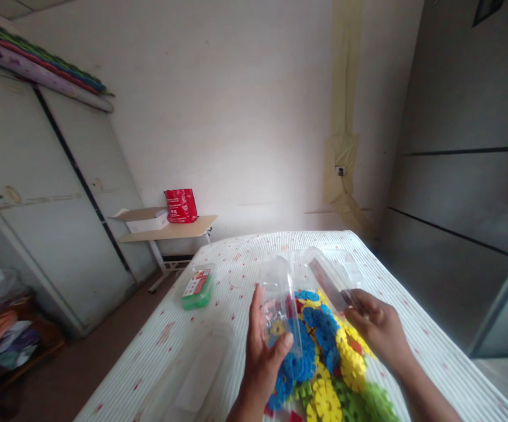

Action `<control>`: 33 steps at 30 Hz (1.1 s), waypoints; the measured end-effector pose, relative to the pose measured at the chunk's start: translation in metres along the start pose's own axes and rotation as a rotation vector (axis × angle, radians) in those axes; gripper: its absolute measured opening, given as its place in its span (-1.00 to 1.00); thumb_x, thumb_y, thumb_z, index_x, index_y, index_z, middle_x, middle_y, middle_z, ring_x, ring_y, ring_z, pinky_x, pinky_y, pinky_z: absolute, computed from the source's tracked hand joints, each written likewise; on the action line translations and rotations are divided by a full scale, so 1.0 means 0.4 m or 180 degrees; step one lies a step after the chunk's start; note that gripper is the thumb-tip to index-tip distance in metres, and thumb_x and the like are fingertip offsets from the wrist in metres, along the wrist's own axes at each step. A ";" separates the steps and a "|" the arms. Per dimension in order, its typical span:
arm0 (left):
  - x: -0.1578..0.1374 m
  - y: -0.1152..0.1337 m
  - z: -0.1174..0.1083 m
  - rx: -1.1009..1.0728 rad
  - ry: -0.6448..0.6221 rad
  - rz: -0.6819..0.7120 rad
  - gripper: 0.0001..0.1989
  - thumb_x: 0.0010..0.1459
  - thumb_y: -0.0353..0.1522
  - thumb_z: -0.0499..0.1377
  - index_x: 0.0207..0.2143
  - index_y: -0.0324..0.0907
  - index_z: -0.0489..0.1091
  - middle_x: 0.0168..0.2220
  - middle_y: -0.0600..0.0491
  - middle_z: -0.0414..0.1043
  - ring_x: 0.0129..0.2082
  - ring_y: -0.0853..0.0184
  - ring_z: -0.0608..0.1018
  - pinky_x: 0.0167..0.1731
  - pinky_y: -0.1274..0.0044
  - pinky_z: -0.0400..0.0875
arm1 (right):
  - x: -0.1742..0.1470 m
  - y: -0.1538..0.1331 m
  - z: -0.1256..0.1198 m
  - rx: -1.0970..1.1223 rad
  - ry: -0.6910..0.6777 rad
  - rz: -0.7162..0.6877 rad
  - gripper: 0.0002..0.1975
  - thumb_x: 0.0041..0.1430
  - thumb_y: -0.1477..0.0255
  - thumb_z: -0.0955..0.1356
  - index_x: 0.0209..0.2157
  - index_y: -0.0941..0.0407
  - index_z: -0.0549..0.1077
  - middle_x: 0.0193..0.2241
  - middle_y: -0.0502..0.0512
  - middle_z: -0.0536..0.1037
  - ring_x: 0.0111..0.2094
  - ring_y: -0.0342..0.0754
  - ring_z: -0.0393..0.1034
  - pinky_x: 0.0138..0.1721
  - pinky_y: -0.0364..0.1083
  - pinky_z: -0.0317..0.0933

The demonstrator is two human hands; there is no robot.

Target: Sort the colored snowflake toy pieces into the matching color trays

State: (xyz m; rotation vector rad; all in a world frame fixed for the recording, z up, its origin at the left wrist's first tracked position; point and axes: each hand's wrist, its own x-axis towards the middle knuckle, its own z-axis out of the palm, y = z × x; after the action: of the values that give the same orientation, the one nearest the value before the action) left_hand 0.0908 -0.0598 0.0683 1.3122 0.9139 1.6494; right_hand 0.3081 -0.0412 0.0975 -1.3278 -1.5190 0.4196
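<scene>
Over lower-centre striped cloth (236, 293), a box (278, 281) is cupped by the left hand (262, 351), a lid (324, 275) pinched by the right hand (377, 322), seemingly for steadiness.

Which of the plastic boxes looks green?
The red-labelled box, lying left of the left hand on the striped cloth; the clear box in that hand and the others show no green.
</scene>
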 end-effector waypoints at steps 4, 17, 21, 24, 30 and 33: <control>0.021 -0.016 -0.016 -0.0866 0.0644 -0.0326 -0.25 0.01 -0.08 0.13 0.22 0.01 -0.05 0.17 -0.08 0.18 0.12 0.11 0.29 0.02 0.33 0.22 | -0.004 0.005 -0.013 0.0447 0.0542 0.0064 -0.85 -0.10 0.35 0.34 -0.43 0.11 0.42 -0.50 -0.01 0.46 -0.45 -0.07 0.32 -0.43 -0.13 0.18; 0.038 -0.009 -0.035 -0.2806 0.0511 -0.1472 -0.52 0.08 -0.06 0.06 -0.09 -0.17 0.41 -0.17 -0.11 0.49 -0.05 0.05 0.47 0.02 0.20 0.25 | -0.014 -0.003 -0.018 0.2931 -0.1740 0.0703 -0.52 -0.23 0.53 0.37 -0.15 0.09 0.40 -0.53 -0.04 0.46 -0.57 -0.19 0.22 -0.55 -0.20 0.05; 0.028 -0.009 -0.020 -0.2645 0.0342 -0.1520 -0.46 0.09 -0.01 0.01 0.00 -0.13 0.30 -0.16 -0.12 0.49 -0.07 0.08 0.49 0.00 0.18 0.25 | -0.046 -0.048 0.032 0.2319 -0.2504 0.0583 -0.42 -0.16 0.57 0.35 0.00 0.06 0.32 -0.46 -0.05 0.45 -0.58 -0.24 0.13 -0.55 -0.22 -0.02; 0.021 -0.006 -0.007 -0.2506 0.0177 -0.1572 -0.42 0.11 -0.01 -0.02 0.09 -0.14 0.18 -0.14 -0.15 0.47 -0.10 0.11 0.51 -0.03 0.22 0.28 | -0.056 -0.065 0.060 0.2210 -0.2722 0.0420 -0.42 -0.12 0.55 0.35 0.03 0.02 0.29 -0.30 0.03 0.48 -0.52 -0.22 0.18 -0.54 -0.22 0.01; 0.013 0.011 -0.002 -0.1180 0.0376 -0.1572 -0.37 0.12 0.00 -0.06 0.17 -0.11 0.03 -0.20 -0.08 0.46 -0.28 0.21 0.54 -0.33 0.40 0.42 | -0.047 -0.083 0.044 0.1889 -0.2641 0.0193 -0.65 -0.10 0.55 0.34 -0.18 0.10 0.36 -0.27 0.07 0.48 -0.31 -0.08 0.32 -0.40 -0.16 0.15; 0.012 0.035 -0.036 0.0277 0.0683 -0.0991 -0.44 0.12 -0.11 0.03 0.16 0.01 0.06 -0.17 -0.01 0.41 -0.44 0.37 0.48 -0.54 0.57 0.35 | -0.041 -0.091 0.020 0.1746 -0.2697 0.0151 -0.72 -0.08 0.54 0.33 -0.24 0.11 0.36 -0.30 0.07 0.48 -0.26 -0.04 0.34 -0.33 -0.12 0.18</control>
State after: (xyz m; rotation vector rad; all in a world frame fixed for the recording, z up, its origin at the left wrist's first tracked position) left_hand 0.0738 -0.0614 0.0799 1.0001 1.2624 1.5365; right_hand 0.2802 -0.0646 0.1154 -0.7613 -1.8356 1.4475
